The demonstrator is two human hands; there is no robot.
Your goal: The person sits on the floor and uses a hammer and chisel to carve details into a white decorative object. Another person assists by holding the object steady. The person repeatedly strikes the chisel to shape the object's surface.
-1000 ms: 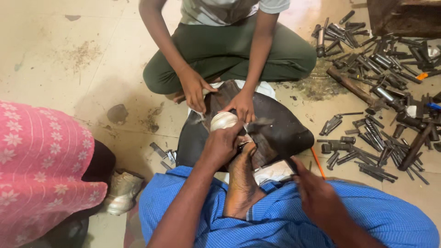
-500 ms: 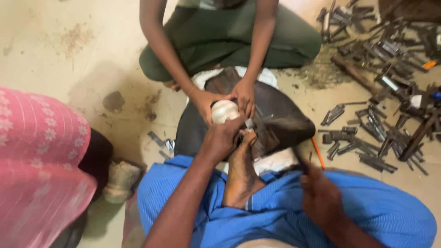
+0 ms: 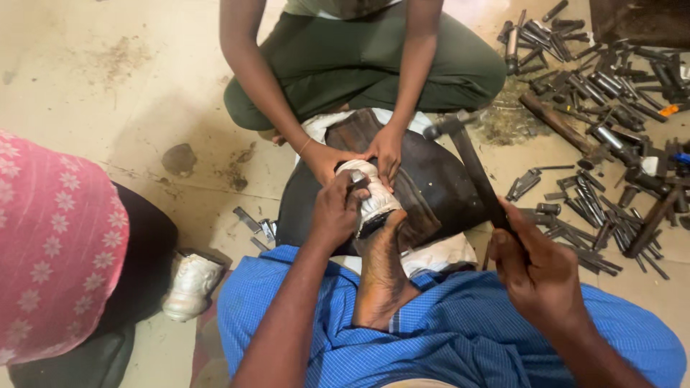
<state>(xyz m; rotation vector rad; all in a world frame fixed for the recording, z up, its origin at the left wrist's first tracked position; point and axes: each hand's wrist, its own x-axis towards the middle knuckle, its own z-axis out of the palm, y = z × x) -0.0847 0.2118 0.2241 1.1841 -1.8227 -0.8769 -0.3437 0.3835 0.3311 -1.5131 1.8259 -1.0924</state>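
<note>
My left hand point(image 3: 336, 212) is closed around a small dark tool held against a pale silvery embossed piece point(image 3: 375, 201). That piece rests on a dark rounded cushion point(image 3: 438, 183), and my bare foot point(image 3: 381, 280) presses on its near end. My right hand point(image 3: 535, 269) grips the long handle of a hammer point(image 3: 471, 165), whose head is raised over the cushion's far right. Opposite me sits a person in green trousers, whose two hands point(image 3: 327, 158) point(image 3: 388, 147) steady the silvery piece from the far side.
Several dark metal punches and tools point(image 3: 604, 100) lie scattered on the floor at the right. A second pale embossed vessel point(image 3: 190, 284) lies on the floor at the left, beside a person in pink flowered cloth point(image 3: 57, 244). A few metal bits point(image 3: 255, 224) lie left of the cushion.
My right hand has lifted the hammer up and forward, so its head now stands over the cushion. My left hand and the other person's hands stay on the silvery piece.
</note>
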